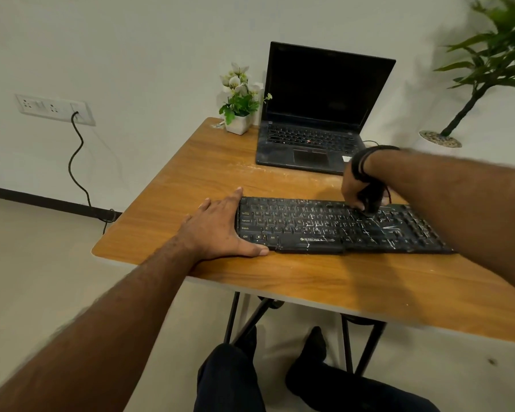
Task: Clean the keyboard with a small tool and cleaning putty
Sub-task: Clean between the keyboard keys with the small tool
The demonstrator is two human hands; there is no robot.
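Observation:
A black keyboard (324, 226), streaked with white dust, lies across the wooden table (205, 162). My left hand (220, 230) rests flat on the table against the keyboard's left end, fingers straight, thumb along the front edge. My right hand (360, 190) hovers over the upper right part of the keys, fingers curled round a small dark tool (370, 200) whose tip touches the keys. The tool is mostly hidden by the hand, so its shape is unclear. No putty is visible.
An open black laptop (315, 120) stands at the back of the table, with a small white flower pot (238, 114) to its left. A potted plant (485, 69) stands at the right, a wall socket with cable (54, 110) at the left. My legs show under the table.

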